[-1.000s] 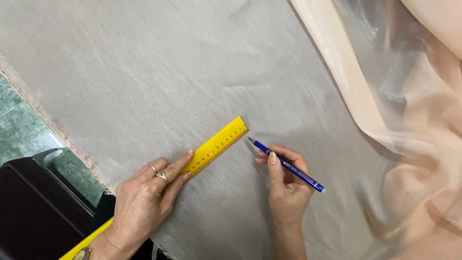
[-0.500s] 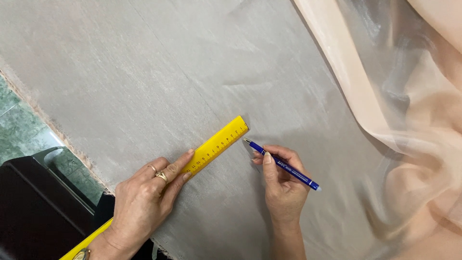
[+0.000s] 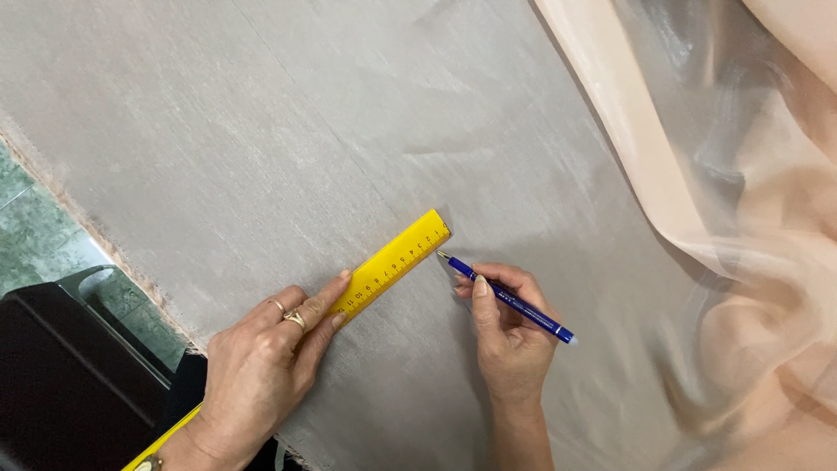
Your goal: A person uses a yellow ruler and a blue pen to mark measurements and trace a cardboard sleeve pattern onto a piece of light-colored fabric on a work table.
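**Ruler pinned and pen tip set to grey cloth**

At the near left, a black chair [image 3: 61,375] is seen beside a strip of green tiled floor [image 3: 35,235], just off the frayed edge of a wide grey fabric [image 3: 349,122] that is spread flat across most of the scene. The left hand [image 3: 257,371] is laid palm down on a yellow ruler [image 3: 397,260], its fingers spread and pressed flat (two rings are worn on one finger), so that nothing is gripped, only held down. The ruler is set at a slant, its near end hidden under the wrist and its far end resting on the cloth. Just right of that far end, the tip of a blue pen [image 3: 510,299] is placed on the fabric, very close to the ruler's corner. The pen is pinched in the closed fingers of the right hand [image 3: 510,336]. At the far right, a sheer peach fabric [image 3: 750,218] is heaped in loose folds over the grey cloth.
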